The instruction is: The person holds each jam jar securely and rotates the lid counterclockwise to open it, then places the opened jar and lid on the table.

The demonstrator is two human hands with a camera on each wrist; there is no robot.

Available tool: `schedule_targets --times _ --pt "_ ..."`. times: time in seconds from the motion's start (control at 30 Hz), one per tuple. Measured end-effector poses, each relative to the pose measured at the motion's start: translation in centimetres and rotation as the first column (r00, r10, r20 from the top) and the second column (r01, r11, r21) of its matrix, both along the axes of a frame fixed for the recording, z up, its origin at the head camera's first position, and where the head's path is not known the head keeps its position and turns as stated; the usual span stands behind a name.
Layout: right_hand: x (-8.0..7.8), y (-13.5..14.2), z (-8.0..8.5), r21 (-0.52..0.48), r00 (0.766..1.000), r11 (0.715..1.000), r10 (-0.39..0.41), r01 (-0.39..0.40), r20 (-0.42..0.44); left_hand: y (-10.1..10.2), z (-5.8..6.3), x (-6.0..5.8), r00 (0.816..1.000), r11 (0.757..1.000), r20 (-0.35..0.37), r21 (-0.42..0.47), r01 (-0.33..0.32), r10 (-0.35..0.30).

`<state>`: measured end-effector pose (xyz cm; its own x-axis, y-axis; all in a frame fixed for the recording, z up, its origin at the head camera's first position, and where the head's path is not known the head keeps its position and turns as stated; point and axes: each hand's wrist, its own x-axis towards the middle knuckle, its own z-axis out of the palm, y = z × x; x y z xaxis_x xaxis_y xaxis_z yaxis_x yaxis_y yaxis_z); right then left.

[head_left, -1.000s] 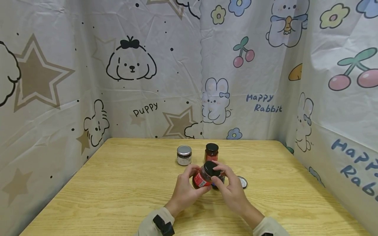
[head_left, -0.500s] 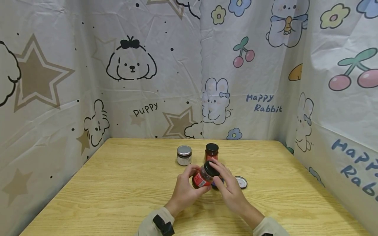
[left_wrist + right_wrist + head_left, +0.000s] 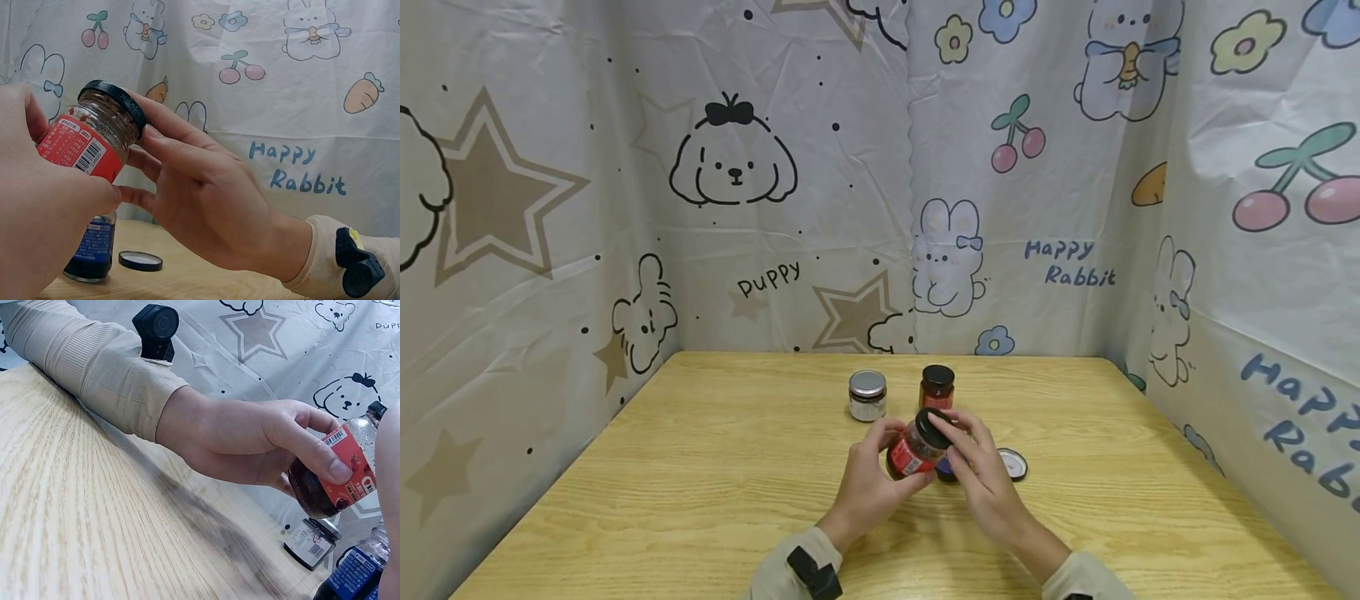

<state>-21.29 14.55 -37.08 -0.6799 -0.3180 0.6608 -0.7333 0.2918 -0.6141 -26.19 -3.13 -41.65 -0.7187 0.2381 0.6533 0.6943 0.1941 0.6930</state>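
My left hand [image 3: 867, 485] grips a glass jar [image 3: 908, 457] with a red label, tilted to the right above the table. The jar's black lid [image 3: 115, 100] sits on its mouth. My right hand [image 3: 991, 487] holds that lid, thumb at its near edge and a finger across its top. In the right wrist view, the left thumb presses along the red label and dark contents show at the jar's base. Behind the hands stands a jar with a blue label [image 3: 94, 250], mostly hidden in the head view.
A loose lid [image 3: 1013, 464] lies on the wooden table [image 3: 715, 492], pale inside facing up, right of the blue-labelled jar. Farther back stand a short jar with a silver lid [image 3: 867, 398] and a black-lidded jar with red contents [image 3: 937, 387]. Printed curtains [image 3: 760, 250] enclose the table.
The right hand's fingers loosened and straightened over the lid, then closed round it again, the index finger now farther left across its top. The left hand keeps the jar almost still.
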Motion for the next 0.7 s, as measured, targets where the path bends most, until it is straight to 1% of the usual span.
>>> schedule_targets --times 0.2,0.3,0.37,0.5,0.6,0.7 --pt "0.2 0.4 0.2 0.002 0.999 1.000 0.003 -0.003 0.036 0.1 -0.1 -0.1 1.000 1.000 -0.002 -0.005 0.003 -0.003" --pt "0.2 0.5 0.4 -0.005 0.999 1.000 0.006 -0.006 0.048 0.2 0.0 0.1 1.000 1.000 -0.003 -0.009 0.001 -0.001" --pt "0.2 0.5 0.4 -0.007 0.999 1.000 0.001 -0.001 0.052 0.2 0.4 0.4 1.000 1.000 0.004 -0.008 0.002 -0.002" --pt "0.1 0.3 0.3 -0.001 0.998 0.999 -0.036 0.036 0.056 0.2 1.7 1.5 1.000 1.000 0.012 -0.004 0.011 -0.011" --pt "0.1 0.1 0.2 -0.003 0.996 0.997 -0.074 0.074 0.051 0.1 2.5 2.2 1.000 1.000 -0.007 -0.005 0.022 -0.022" --pt "0.0 0.0 0.1 -0.009 0.994 0.994 -0.104 0.104 0.033 0.2 2.6 2.4 0.999 1.000 -0.020 -0.007 0.030 -0.030"
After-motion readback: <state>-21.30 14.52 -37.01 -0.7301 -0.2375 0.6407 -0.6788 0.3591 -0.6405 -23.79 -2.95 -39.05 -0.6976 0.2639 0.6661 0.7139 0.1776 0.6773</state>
